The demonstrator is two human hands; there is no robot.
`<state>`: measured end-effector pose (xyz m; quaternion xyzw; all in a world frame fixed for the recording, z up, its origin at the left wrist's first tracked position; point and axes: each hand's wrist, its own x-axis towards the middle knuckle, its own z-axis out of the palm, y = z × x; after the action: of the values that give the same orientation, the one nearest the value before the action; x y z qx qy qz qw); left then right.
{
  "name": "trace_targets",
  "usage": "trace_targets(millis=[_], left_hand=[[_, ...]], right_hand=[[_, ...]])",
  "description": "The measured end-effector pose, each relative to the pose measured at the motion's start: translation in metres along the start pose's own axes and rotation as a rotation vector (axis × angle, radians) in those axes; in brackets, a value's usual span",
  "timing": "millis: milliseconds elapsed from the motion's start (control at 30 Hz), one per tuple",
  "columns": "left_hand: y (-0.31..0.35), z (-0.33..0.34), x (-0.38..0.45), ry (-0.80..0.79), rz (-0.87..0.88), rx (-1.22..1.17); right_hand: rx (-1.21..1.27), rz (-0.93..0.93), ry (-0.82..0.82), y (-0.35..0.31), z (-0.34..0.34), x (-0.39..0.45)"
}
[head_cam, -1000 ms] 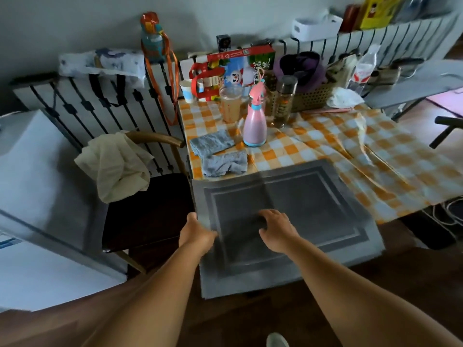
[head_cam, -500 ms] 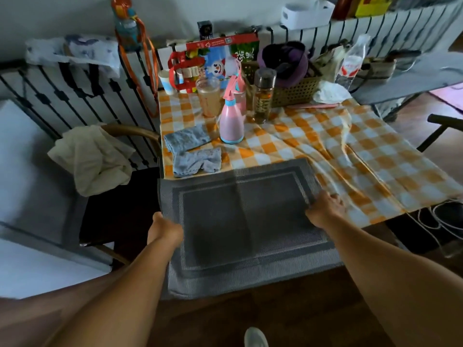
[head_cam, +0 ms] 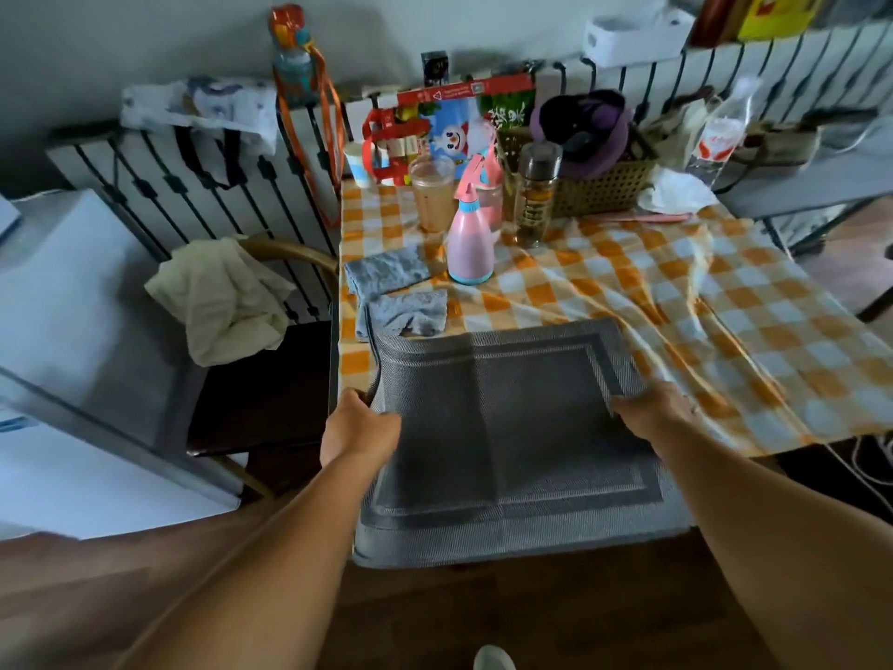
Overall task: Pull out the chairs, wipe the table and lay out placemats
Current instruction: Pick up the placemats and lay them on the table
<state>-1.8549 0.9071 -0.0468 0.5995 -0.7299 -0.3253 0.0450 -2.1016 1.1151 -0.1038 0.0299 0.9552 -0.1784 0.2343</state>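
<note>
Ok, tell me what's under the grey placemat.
The far part of the grey placemat lies on the orange checked tablecloth, with both hands gripping its side edges. Its near part overhangs the table edge; anything beneath the mat is covered.

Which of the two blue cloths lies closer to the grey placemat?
The crumpled blue cloth nearer the person, at the grey placemat's far-left corner; the flatter blue cloth lies farther back.
</note>
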Motion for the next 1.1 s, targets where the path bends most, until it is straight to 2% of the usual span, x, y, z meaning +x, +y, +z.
trace_targets(millis=[233,433,733,967,1100], left_hand=[[0.016,0.005,-0.01,-0.025,0.056,0.04],[0.026,0.006,-0.018,-0.047,0.095,0.071],[0.03,0.002,-0.03,-0.028,0.105,0.152],[0.027,0.002,-0.027,-0.023,0.113,0.15],[0.029,0.003,-0.025,-0.021,0.112,0.159]], right_hand=[[0.047,0.058,-0.062,0.003,-0.019,0.002],[-0.101,-0.173,0.031,0.002,-0.02,-0.011],[0.006,-0.042,-0.052,-0.003,-0.014,-0.014],[0.07,-0.086,-0.069,0.001,-0.02,-0.011],[-0.015,-0.173,-0.033,-0.003,-0.026,-0.021]])
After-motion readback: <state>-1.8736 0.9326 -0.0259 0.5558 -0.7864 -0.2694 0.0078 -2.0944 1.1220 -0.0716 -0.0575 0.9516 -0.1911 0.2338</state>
